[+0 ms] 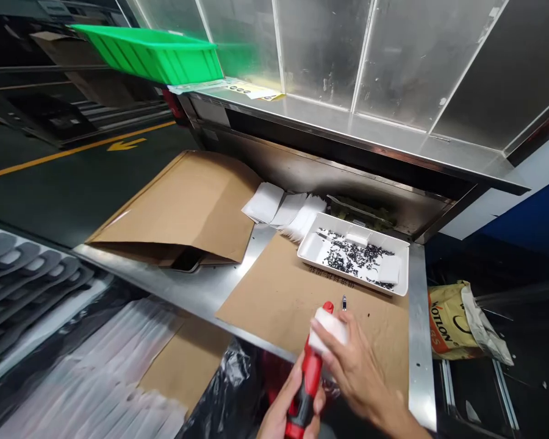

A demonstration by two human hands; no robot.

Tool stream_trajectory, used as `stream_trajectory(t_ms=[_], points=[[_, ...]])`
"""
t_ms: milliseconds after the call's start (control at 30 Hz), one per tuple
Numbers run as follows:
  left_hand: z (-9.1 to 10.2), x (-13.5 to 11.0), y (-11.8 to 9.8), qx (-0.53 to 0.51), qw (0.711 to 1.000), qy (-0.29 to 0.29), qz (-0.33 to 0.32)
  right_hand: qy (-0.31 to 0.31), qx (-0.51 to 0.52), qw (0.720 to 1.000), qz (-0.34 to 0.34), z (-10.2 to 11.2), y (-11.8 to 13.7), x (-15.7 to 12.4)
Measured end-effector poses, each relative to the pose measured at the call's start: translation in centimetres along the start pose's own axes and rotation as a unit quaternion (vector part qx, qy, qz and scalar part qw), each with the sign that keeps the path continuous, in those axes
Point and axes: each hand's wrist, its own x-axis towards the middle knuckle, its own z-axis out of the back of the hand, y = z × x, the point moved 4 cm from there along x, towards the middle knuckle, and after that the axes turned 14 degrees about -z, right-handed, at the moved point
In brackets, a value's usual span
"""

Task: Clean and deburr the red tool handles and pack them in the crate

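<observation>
Near the counter's (196,292) front edge, the left hand (286,405) is wrapped around the red-and-black screwdriver (307,381), steadying it upright. Its long axis runs from the near edge toward the white tray (396,244), tip pointing away. The right hand (354,366) pinches a small white piece (332,326) against the tip, seemingly to seat it.

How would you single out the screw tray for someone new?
Start at the steel bench and the flat cardboard sheet on it. The white tray sits at that sheet's far right corner. Unlike the blank white packets stacked beside it, it holds small dark screws.
</observation>
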Motion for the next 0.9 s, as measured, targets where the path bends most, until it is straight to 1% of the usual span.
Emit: stream_trajectory(t_ms=[67, 100, 133, 200, 233, 267, 333, 367, 433, 467, 500, 533, 567, 600, 633, 667, 700, 733, 767, 800, 867, 900], points=[[-0.4, -0.7, -0.4, 0.036, 0.999, 0.002, -0.028, -0.069, -0.053, 0.996, 0.009, 0.5, 0.9, -0.2], [-0.5, -1.0, -0.7, 0.053, 0.998, -0.002, -0.038, -0.093, -0.061, 0.993, 0.026, 0.8, 1.3, -0.5], [-0.6, -1.4, -1.0, 0.069, 0.997, -0.007, -0.045, -0.103, -0.058, 0.991, 0.062, 1.1, 1.9, -0.8], [-0.5, -2.0, -1.7, 0.1, 0.993, -0.015, -0.053, -0.103, -0.03, 0.982, 0.154, 1.4, 3.2, -1.8], [-0.5, -2.4, -2.2, 0.113, 0.992, -0.014, -0.053, -0.109, -0.016, 0.978, 0.179, 1.5, 3.8, -2.2], [-0.6, -2.7, -2.6, 0.123, 0.991, -0.008, -0.052, -0.125, -0.007, 0.975, 0.182, 1.6, 4.2, -2.6], [-0.8, -3.6, -3.7, 0.136, 0.989, 0.016, -0.051, -0.169, 0.008, 0.972, 0.165, 1.6, 4.8, -3.1], [-1.0, -4.0, -4.2, 0.135, 0.989, 0.032, -0.052, -0.176, 0.018, 0.971, 0.163, 1.4, 5.1, -3.3], [-1.3, -4.9, -5.5, 0.121, 0.989, 0.063, -0.058, -0.159, 0.051, 0.973, 0.157, 1.1, 5.3, -3.8], [-1.3, -5.2, -6.1, 0.104, 0.99, 0.075, -0.06, -0.151, 0.071, 0.977, 0.13, 1.2, 5.0, -3.9], [-1.2, -5.5, -6.7, 0.079, 0.991, 0.086, -0.061, -0.158, 0.095, 0.98, 0.074, 1.6, 4.4, -3.9], [-1.1, -5.7, -7.2, 0.05, 0.992, 0.095, -0.058, -0.18, 0.128, 0.975, -0.003, 2.3, 3.3, -3.9], [-0.9, -5.8, -7.6, 0.019, 0.993, 0.107, -0.051, -0.211, 0.174, 0.958, -0.086, 3.1, 2.1, -4.0], [-0.7, -5.8, -7.9, -0.008, 0.992, 0.122, -0.036, -0.234, 0.232, 0.93, -0.162, 3.8, 1.0, -4.2], [-0.5, -5.8, -8.1, -0.027, 0.99, 0.139, -0.014, -0.243, 0.298, 0.897, -0.217, 4.3, 0.1, -4.3], [-0.3, -5.7, -8.2, -0.037, 0.987, 0.154, 0.012, -0.235, 0.363, 0.867, -0.248, 4.5, -0.4, -4.4], [0.0, -5.7, -8.2, -0.04, 0.985, 0.164, 0.036, -0.21, 0.418, 0.845, -0.257, 4.4, -0.5, -4.4], [0.2, -5.6, -8.2, -0.039, 0.983, 0.169, 0.054, -0.173, 0.456, 0.837, -0.248, 4.2, -0.1, -4.2], [0.4, -5.6, -8.2, -0.037, 0.983, 0.17, 0.065, -0.133, 0.476, 0.839, -0.225, 3.9, 0.7, -4.1], [0.6, -5.6, -8.2, -0.035, 0.982, 0.17, 0.071, -0.1, 0.479, 0.85, -0.196, 3.6, 1.7, -3.9], [0.9, -5.6, -8.2, -0.038, 0.98, 0.179, 0.079, -0.065, 0.435, 0.888, -0.132, 3.2, 4.0, -3.5], [0.9, -5.7, -8.1, -0.043, 0.977, 0.19, 0.089, -0.067, 0.391, 0.912, -0.101, 3.2, 5.1, -3.2]])
